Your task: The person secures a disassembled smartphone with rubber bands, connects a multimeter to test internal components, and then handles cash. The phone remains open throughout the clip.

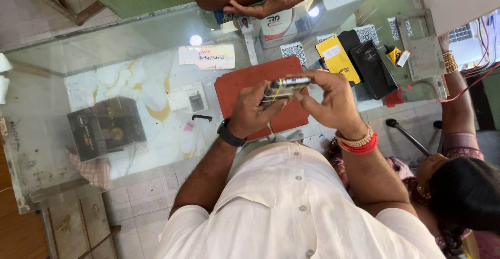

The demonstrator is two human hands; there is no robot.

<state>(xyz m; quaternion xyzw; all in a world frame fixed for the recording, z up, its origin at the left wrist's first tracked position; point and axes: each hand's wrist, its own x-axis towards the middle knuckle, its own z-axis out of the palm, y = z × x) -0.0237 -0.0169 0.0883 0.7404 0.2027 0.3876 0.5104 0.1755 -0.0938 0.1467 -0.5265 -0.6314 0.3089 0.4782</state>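
An opened phone (285,89) is held above a red mat (245,84) on the glass worktop (130,56), pinched between the closed left hand (253,110) and right hand (329,100) (both gripping its edges). A slip could likely drop it onto the glass.

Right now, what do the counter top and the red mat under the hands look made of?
Counter top: glass, glossy; it reflects lights and shows items beneath. Red mat: probably rubber or silicone, matte, no glare. Both hands hold an opened phone.

Left hand (253,110), right hand (327,100) grip opened phone (285,88).
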